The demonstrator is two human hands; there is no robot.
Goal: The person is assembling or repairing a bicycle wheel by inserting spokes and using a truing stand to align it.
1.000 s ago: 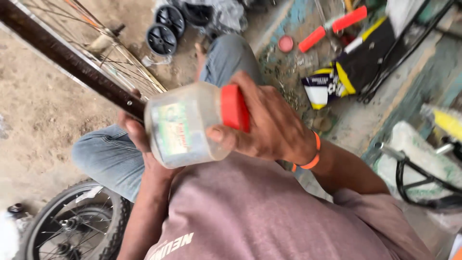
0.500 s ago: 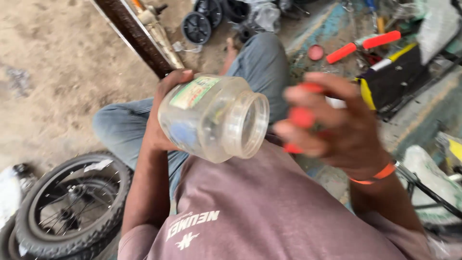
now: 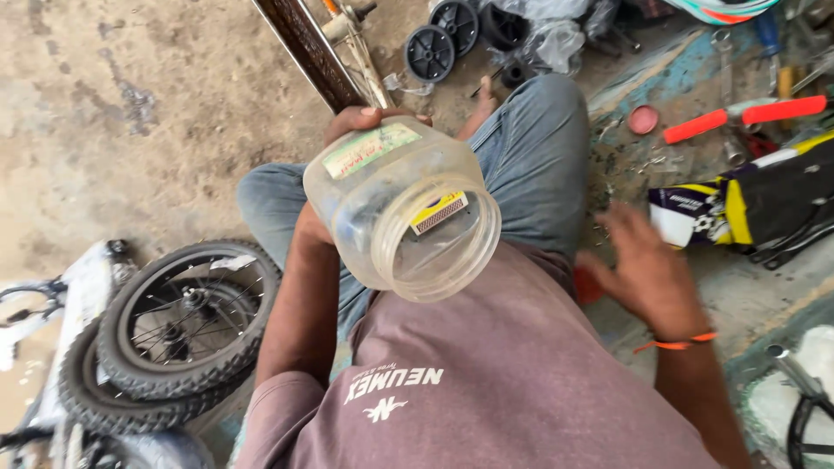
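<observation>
One view was all I had, from the head camera, and it looked down on the clear plastic jar held up over my lap, mouth open and tilted toward me, lid off. My left hand was wrapped round its base from behind, the grip closed on the jar with fingertips showing over the top near the green label. Inside I could see a small matchbox lying against the wall and some dark bits I could not make out. I judged the jar light, thin-walled and a little springy, smooth enough to slip, so the ribbed shoulder or the base seemed the safest hold. My right hand was blurred, fingers spread and holding nothing, low beside my thigh near a red lid on the floor. Well apart lay small bicycle wheels and red-handled tools.
</observation>
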